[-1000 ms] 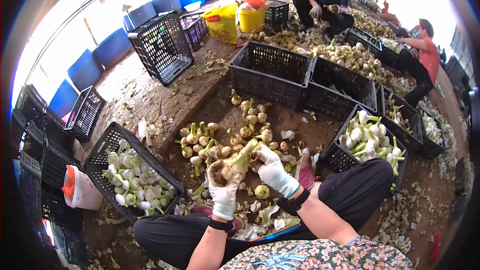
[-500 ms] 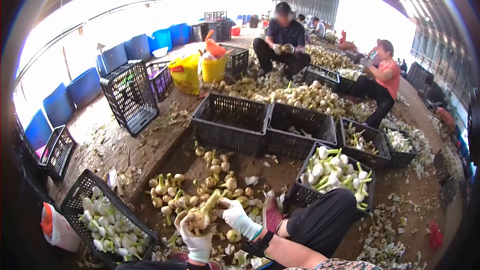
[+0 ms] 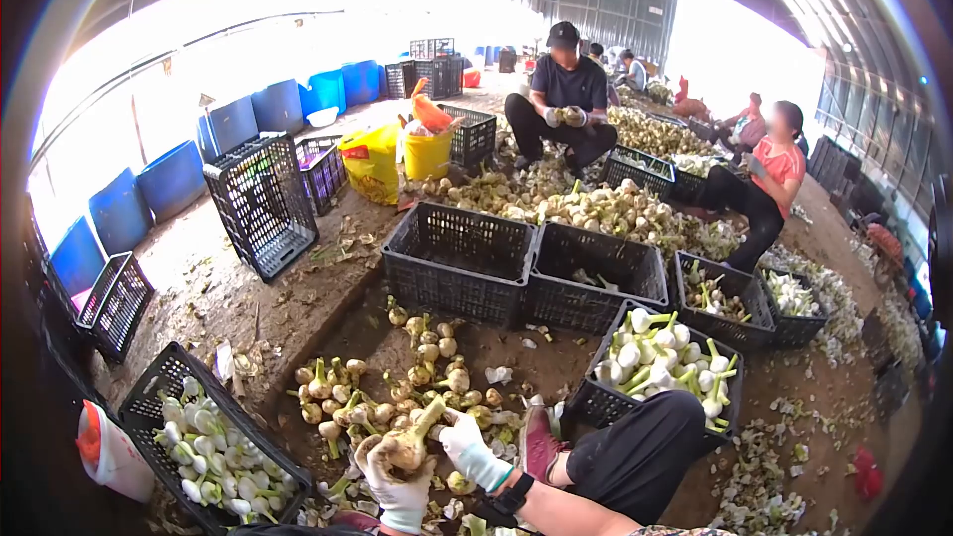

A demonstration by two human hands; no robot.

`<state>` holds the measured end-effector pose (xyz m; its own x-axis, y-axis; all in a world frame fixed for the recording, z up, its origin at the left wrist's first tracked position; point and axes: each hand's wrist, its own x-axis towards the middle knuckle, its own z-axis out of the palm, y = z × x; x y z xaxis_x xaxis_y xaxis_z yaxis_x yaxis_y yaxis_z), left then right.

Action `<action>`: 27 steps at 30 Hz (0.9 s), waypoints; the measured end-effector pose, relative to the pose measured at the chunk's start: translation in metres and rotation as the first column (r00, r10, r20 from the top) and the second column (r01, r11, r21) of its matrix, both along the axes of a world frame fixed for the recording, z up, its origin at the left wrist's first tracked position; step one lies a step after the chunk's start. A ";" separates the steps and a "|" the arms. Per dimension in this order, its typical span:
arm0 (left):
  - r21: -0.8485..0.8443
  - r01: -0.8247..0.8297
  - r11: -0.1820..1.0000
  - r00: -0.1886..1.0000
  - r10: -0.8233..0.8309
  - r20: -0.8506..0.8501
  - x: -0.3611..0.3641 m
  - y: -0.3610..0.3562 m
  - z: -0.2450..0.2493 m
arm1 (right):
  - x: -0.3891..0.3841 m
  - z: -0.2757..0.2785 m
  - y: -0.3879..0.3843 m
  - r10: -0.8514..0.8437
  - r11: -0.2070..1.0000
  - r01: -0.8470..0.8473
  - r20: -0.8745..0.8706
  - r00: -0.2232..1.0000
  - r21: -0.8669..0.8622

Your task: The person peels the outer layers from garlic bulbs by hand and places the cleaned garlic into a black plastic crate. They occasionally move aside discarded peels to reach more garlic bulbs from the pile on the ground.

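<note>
My left hand, in a white glove, is wrapped round a brown-skinned garlic bulb. The bulb's thick pale stem points up and right. Beside that stem is my right hand, also gloved, with its fingers closed; what they pinch is hidden. Unpeeled garlic bulbs lie in a loose heap on the ground just beyond both hands. Peeled white garlic fills a black crate to my left and another black crate at my right knee.
Two black crates stand side by side ahead. Behind them is a large garlic pile. A co-worker squats there, and another sits at right. A white bucket stands at far left; skins litter the ground.
The view has tilted slightly, so the scene sits a little lower. Both hands stay at the garlic bulb, and the right hand has shifted slightly down beside the stem.
</note>
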<state>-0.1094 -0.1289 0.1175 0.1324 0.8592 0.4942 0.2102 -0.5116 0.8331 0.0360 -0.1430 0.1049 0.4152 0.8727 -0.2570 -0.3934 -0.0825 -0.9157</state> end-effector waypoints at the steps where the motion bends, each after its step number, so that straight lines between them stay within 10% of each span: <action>1: -0.063 0.052 0.997 0.990 -0.043 0.134 0.000 0.004 -0.006 | 0.004 -0.021 0.004 0.000 1.000 0.000 -0.001 1.000 -0.003; 3: -0.403 0.348 0.847 0.783 -0.026 0.622 0.004 0.001 -0.009 | 0.011 -0.072 0.015 0.053 0.986 -0.010 -0.256 0.965 0.167; 9: -0.574 0.795 0.198 0.551 0.162 0.819 -0.016 0.022 0.002 | 0.004 0.003 -0.012 0.339 0.908 -0.246 -0.250 0.907 0.338; 14: -0.448 0.383 0.808 0.859 -0.133 0.495 -0.003 0.012 -0.024 | 0.003 0.012 -0.015 0.311 0.933 -0.187 -0.426 0.850 0.308; 17: -0.535 0.467 0.704 0.816 -0.109 0.568 -0.010 0.020 -0.004 | -0.003 0.045 -0.018 0.356 0.924 -0.358 0.039 0.934 0.137; 23: -0.478 0.731 0.488 0.622 -0.187 0.760 -0.026 0.021 0.011 | 0.016 0.027 -0.010 0.150 0.932 -0.231 0.284 0.947 0.279; 25: -0.484 0.791 0.375 0.571 -0.168 0.803 -0.031 0.025 0.010 | 0.019 0.014 -0.009 0.135 0.964 -0.152 0.087 0.987 0.218; 27: -0.497 0.705 0.506 0.666 -0.231 0.709 -0.020 0.023 0.011 | 0.016 0.006 -0.010 0.064 0.968 -0.037 -0.104 0.992 0.248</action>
